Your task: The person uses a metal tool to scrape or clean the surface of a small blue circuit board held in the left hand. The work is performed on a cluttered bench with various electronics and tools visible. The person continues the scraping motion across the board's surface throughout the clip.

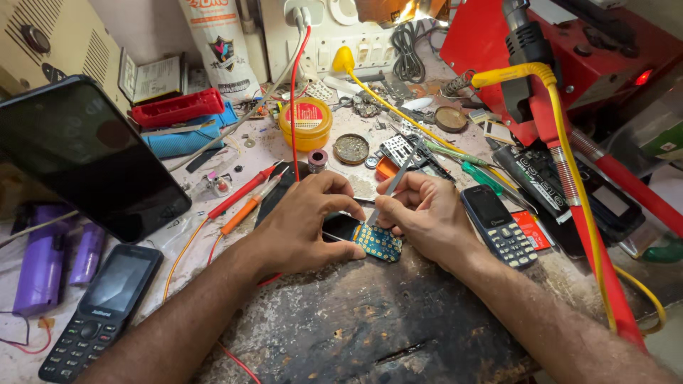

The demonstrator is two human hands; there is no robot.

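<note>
My left hand [306, 224] grips a small opened keypad phone whose blue circuit board [379, 242] with gold contact pads faces up on the worn wooden bench [356, 320]. My right hand [425, 217] holds slim metal tweezers [393, 181], their tip down at the upper edge of the board. Both hands press together over the phone, and its dark body is mostly hidden under my fingers.
A blue keypad phone [498, 225] lies right of my hands, a black one [103, 309] at lower left. A large dark tablet [85, 153] leans at left. Red and orange probes [245, 199], a yellow paste tin [306, 124], purple batteries [43, 267] and a red hot-air station [569, 64] crowd the bench.
</note>
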